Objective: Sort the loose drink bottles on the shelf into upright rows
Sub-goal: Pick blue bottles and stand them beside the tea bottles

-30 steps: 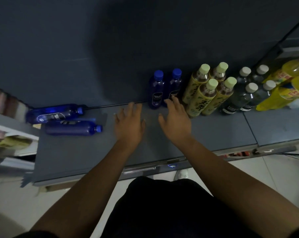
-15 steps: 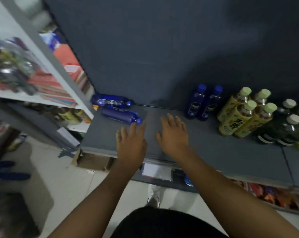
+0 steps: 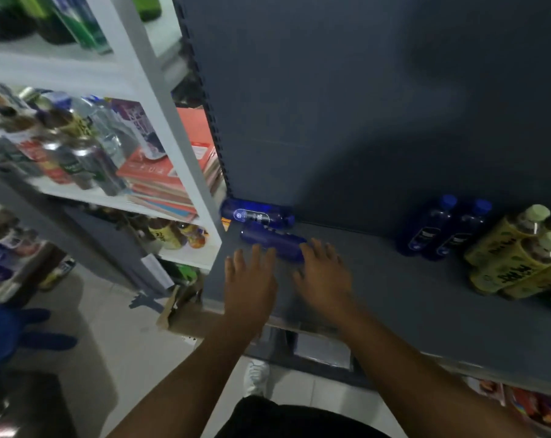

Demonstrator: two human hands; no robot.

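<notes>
Two blue bottles lie on their sides at the left end of the grey shelf (image 3: 410, 311): a far blue bottle (image 3: 256, 214) against the back panel and a near blue bottle (image 3: 272, 241) just in front of it. My left hand (image 3: 249, 279) and my right hand (image 3: 323, 275) hover flat, fingers spread, with the fingertips at the near bottle; neither holds anything. Two upright blue bottles (image 3: 443, 230) stand further right, beside upright yellow-label tea bottles (image 3: 517, 259).
A white shelving unit (image 3: 160, 99) with cans, boxes and bottles stands to the left. A cardboard box (image 3: 185, 311) sits on the tiled floor below the shelf's left end. My shoe (image 3: 256, 376) shows below the shelf edge.
The view has swung left and both hands have moved left along the shelf, from near the upright blue bottles to the lying ones.
</notes>
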